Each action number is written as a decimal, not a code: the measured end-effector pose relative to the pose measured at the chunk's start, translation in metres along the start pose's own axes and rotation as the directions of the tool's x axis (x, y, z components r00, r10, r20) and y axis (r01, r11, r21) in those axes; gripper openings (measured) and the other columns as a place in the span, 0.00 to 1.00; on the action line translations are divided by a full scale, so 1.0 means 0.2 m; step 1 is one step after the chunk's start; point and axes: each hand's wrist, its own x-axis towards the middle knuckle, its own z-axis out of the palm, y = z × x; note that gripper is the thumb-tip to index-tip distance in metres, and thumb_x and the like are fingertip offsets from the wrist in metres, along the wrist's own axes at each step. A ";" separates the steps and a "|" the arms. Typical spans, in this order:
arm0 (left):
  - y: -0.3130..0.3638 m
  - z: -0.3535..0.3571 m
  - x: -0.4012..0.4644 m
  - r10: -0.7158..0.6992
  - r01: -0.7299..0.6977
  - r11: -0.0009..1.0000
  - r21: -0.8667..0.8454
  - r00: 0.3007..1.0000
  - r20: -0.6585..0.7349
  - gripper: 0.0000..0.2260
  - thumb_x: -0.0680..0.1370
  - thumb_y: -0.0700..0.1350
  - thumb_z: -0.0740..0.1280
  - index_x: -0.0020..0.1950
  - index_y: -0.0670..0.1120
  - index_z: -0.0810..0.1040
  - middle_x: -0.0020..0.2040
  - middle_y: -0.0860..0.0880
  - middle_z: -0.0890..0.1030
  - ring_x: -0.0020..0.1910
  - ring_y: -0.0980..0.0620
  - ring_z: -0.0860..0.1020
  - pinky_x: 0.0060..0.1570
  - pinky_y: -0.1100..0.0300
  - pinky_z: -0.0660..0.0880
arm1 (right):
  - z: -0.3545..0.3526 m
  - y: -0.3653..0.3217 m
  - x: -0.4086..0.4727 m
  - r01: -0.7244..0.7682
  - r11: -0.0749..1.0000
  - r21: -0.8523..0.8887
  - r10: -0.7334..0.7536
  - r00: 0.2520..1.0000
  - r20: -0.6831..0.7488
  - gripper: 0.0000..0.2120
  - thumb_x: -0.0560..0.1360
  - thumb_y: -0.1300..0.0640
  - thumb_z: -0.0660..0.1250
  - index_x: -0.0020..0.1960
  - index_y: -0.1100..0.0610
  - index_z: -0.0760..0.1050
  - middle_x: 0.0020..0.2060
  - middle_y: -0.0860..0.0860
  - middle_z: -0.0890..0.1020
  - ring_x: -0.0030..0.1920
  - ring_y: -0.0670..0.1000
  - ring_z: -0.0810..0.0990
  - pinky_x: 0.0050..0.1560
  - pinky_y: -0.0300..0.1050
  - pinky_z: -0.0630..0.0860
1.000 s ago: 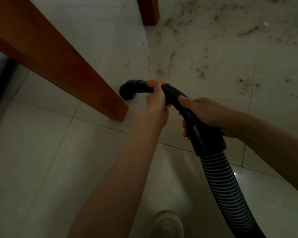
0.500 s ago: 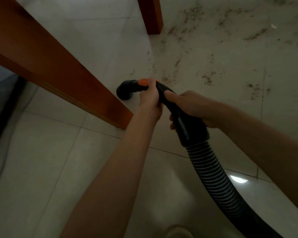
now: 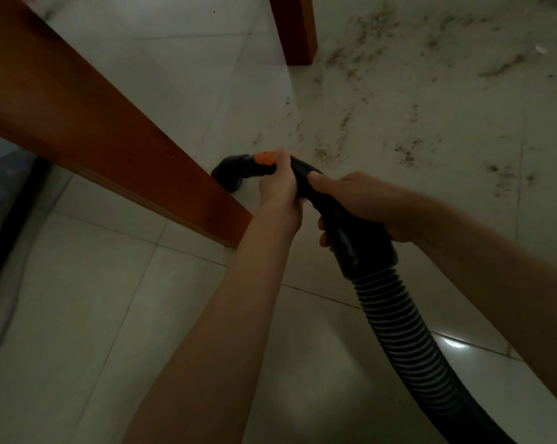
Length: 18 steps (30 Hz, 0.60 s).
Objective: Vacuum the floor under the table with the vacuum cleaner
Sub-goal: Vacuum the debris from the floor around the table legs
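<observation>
Head view: black plastic vacuum nozzle with orange button has crept left, now just beside the slanted brown wooden table leg. Left hand grips the curved handle, right hand wraps its cuff above the ribbed hose. Dirt specks on the pale tiled floor look untouched; most work remains.
</observation>
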 end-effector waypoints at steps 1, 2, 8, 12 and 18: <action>-0.01 0.00 0.00 -0.002 0.002 1.000 -0.030 1.000 -0.006 0.12 0.80 0.52 0.60 0.54 0.44 0.67 0.40 0.47 0.74 0.42 0.47 0.77 0.50 0.54 0.76 | -0.01 -0.01 0.00 -0.008 1.000 0.002 0.008 1.000 0.014 0.22 0.80 0.45 0.58 0.53 0.65 0.72 0.31 0.55 0.80 0.27 0.51 0.81 0.25 0.40 0.76; -0.01 0.00 0.00 -0.005 0.004 0.998 -0.061 1.000 -0.015 0.12 0.80 0.52 0.61 0.51 0.43 0.67 0.39 0.47 0.74 0.38 0.48 0.76 0.50 0.53 0.76 | -0.02 -0.02 0.00 -0.018 1.000 0.001 0.018 0.999 0.026 0.21 0.80 0.45 0.59 0.53 0.65 0.72 0.30 0.55 0.80 0.26 0.51 0.81 0.25 0.41 0.77; -0.03 0.01 0.00 -0.017 0.018 0.982 -0.188 1.000 0.003 0.10 0.80 0.50 0.61 0.50 0.44 0.65 0.38 0.47 0.72 0.39 0.48 0.75 0.54 0.50 0.75 | -0.07 -0.06 -0.01 -0.063 0.997 -0.037 0.066 0.996 0.066 0.19 0.80 0.44 0.59 0.55 0.62 0.71 0.29 0.54 0.80 0.28 0.52 0.82 0.27 0.43 0.79; -0.01 0.01 0.05 -0.027 0.031 0.992 -0.119 0.999 0.035 0.16 0.79 0.53 0.62 0.58 0.42 0.69 0.44 0.45 0.75 0.38 0.48 0.75 0.53 0.51 0.75 | -0.04 -0.04 0.02 -0.042 0.999 0.020 0.041 0.999 0.022 0.19 0.80 0.45 0.59 0.54 0.62 0.71 0.29 0.54 0.80 0.26 0.51 0.81 0.25 0.41 0.78; 0.06 0.03 0.11 -0.019 0.015 0.998 0.062 0.998 0.062 0.19 0.79 0.56 0.60 0.57 0.40 0.71 0.55 0.41 0.78 0.54 0.42 0.78 0.58 0.50 0.75 | 0.04 0.00 0.11 0.067 0.998 0.005 -0.065 0.984 -0.163 0.21 0.80 0.45 0.58 0.50 0.63 0.74 0.33 0.56 0.80 0.27 0.51 0.81 0.28 0.42 0.80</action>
